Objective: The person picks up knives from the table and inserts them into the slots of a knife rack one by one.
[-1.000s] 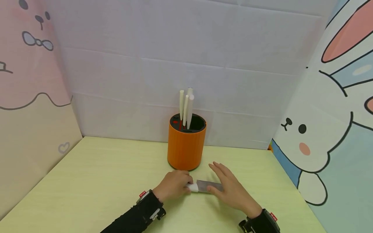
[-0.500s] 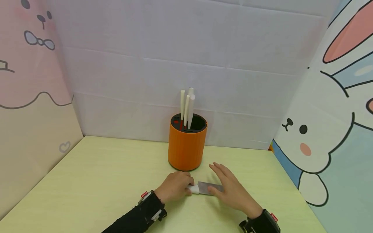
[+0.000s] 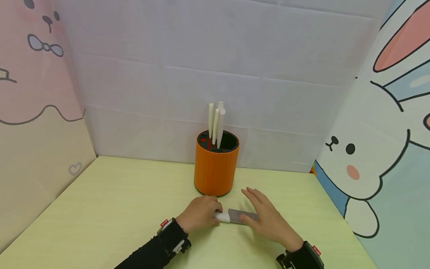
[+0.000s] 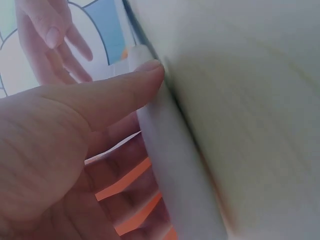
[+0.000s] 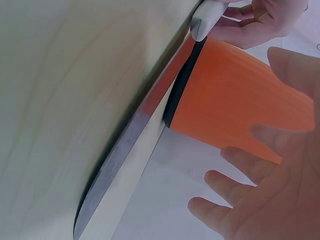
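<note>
A kitchen knife (image 3: 236,216) with a white handle and a broad grey blade lies flat on the table, its blade pointing right. My left hand (image 3: 201,213) holds the handle, the thumb (image 4: 125,92) on the near side and the fingers on the far side in the left wrist view. Over the blade's right end hovers my right hand (image 3: 268,220), fingers spread and holding nothing. From the head, that hand hides the blade's tip. In the right wrist view, the whole blade (image 5: 125,135) shows apart from the right hand (image 5: 270,185).
Just behind the hands stands an orange round knife block (image 3: 215,172) with a black top. Several white handles (image 3: 216,125) stick up from it. The pale yellow table (image 3: 127,201) meets a white back wall (image 3: 151,93), with cartoon-printed side walls left and right.
</note>
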Action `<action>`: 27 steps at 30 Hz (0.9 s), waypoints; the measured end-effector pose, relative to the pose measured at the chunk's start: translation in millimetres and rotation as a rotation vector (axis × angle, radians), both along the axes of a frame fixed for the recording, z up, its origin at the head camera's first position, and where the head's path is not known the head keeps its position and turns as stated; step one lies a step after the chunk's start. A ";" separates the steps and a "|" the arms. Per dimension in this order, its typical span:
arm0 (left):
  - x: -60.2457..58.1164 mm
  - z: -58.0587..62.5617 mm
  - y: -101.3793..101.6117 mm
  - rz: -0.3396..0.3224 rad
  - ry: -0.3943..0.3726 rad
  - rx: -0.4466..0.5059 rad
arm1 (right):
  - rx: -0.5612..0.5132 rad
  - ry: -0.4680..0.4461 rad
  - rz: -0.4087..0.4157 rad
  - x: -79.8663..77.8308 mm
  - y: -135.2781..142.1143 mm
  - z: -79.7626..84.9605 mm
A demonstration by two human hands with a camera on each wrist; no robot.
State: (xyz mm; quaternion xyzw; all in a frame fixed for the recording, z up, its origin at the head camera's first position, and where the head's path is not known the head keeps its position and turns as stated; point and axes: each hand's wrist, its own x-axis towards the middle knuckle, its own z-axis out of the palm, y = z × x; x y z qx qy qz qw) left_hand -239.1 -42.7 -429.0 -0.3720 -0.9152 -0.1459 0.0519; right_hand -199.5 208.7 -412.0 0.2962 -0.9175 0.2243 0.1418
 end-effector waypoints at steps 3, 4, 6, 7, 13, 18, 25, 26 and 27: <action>-3.1 3.0 -6.9 0.012 -0.040 0.023 | 0.000 0.005 -0.001 0.3 0.2 0.4; -4.0 4.7 -9.4 0.018 -0.055 0.037 | 0.001 0.007 0.000 0.3 0.5 0.6; -5.8 8.4 -15.2 0.027 -0.082 0.077 | 0.002 0.006 -0.001 0.4 0.8 1.2; -6.2 10.8 -18.5 0.025 -0.092 0.105 | 0.001 0.005 0.001 0.4 0.8 1.4; -8.8 22.5 -38.4 0.006 -0.075 0.286 | -0.002 0.008 0.025 -0.4 -1.2 0.5; -13.1 22.7 -52.9 0.057 -0.081 0.446 | 0.009 0.008 0.060 -2.0 -9.7 -1.7; -17.4 18.9 -67.4 0.111 -0.127 0.624 | 0.019 -0.020 0.120 -6.6 -31.6 1.6; -17.9 18.4 -69.2 0.126 -0.135 0.642 | 0.022 -0.034 0.128 -7.3 -35.8 2.7; -18.6 17.7 -71.0 0.141 -0.139 0.652 | 0.029 -0.047 0.137 -8.2 -40.0 3.6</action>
